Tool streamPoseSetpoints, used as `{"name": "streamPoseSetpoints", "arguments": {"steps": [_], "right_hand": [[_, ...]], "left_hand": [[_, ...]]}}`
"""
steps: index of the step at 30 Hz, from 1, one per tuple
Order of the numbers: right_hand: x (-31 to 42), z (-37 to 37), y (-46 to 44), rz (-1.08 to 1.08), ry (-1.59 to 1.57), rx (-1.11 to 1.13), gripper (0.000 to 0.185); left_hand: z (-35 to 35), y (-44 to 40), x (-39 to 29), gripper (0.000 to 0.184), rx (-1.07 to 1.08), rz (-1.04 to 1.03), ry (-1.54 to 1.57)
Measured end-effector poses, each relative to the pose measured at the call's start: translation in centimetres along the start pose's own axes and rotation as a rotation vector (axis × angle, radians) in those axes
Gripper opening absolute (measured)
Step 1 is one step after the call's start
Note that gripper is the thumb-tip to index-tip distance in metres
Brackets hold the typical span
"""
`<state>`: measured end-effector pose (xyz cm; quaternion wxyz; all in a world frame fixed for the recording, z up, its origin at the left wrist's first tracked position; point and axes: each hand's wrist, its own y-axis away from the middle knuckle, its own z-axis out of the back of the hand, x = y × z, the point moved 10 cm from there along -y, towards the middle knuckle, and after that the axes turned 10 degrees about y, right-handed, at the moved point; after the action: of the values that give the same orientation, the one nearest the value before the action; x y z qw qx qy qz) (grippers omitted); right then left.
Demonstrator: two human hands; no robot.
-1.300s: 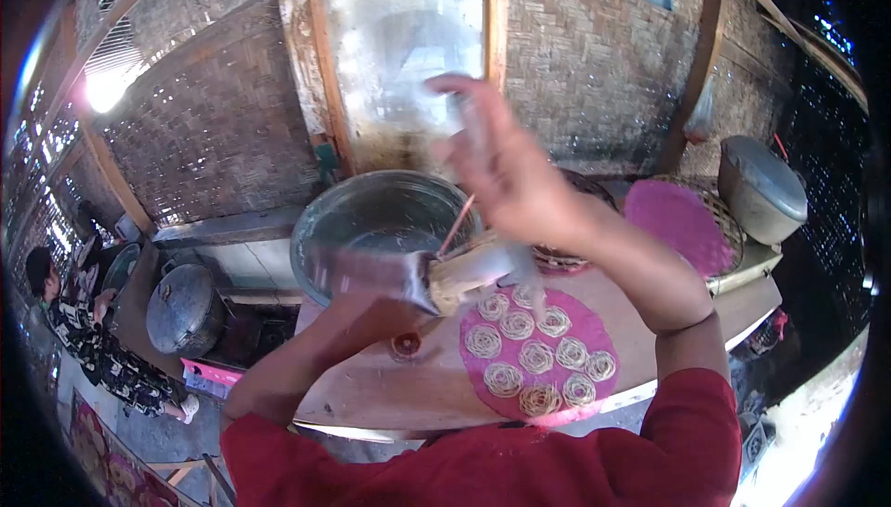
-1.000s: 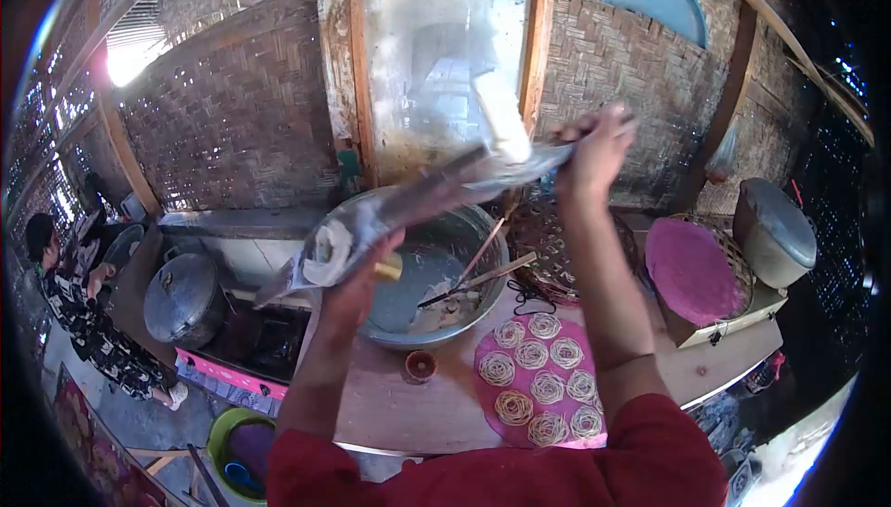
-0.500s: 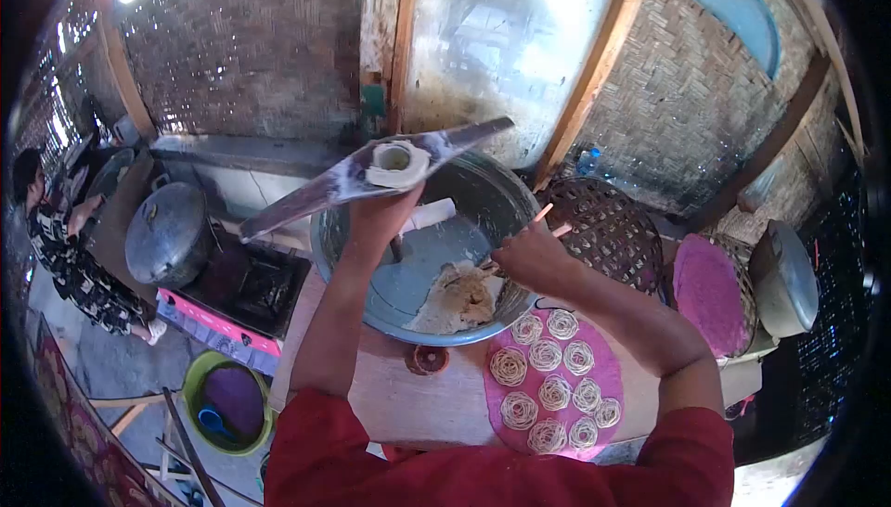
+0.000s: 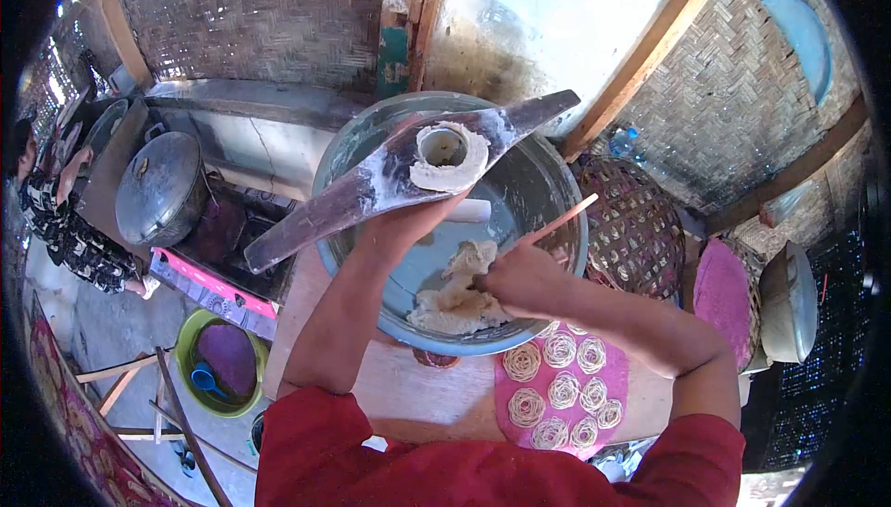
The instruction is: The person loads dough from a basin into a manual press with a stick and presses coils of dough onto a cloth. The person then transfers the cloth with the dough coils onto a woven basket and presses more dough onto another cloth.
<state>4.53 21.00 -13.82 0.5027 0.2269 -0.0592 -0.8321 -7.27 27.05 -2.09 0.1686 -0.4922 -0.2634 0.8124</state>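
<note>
Wooden press (image 4: 316,215) tilted above basin (image 4: 445,348), tube (image 4: 440,145) mouth upward — likely to keep from spilling. Left hand (image 4: 418,219) wrapped under its middle, apparently for balance. Right hand (image 4: 529,280) closed round 1 stick (image 4: 564,217) — dough (image 4: 455,314) within reach. Basin on desk (image 4: 408,391); noodle nests (image 4: 562,390) nearby, on pink sheet (image 4: 543,375).

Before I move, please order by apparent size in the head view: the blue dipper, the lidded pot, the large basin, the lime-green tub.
1. large basin
2. lidded pot and lime-green tub: too alike to rank
3. blue dipper
</note>
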Motion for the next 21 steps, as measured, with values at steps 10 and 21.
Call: {"name": "streamPoseSetpoints", "arguments": {"steps": [10, 21], "right_hand": [[-1.4, 0.5, 3.7, -0.191, -0.374, 0.176, 0.028], [-9.5, 16.5, 17.9, -0.286, -0.838, -0.227, 0.028]], "left_hand": [[0.3, 0.5, 0.1, 0.044, 0.002, 0.014, 0.006], [-1.4, 0.4, -2.5, 0.031, 0.069, -0.083, 0.086]]}}
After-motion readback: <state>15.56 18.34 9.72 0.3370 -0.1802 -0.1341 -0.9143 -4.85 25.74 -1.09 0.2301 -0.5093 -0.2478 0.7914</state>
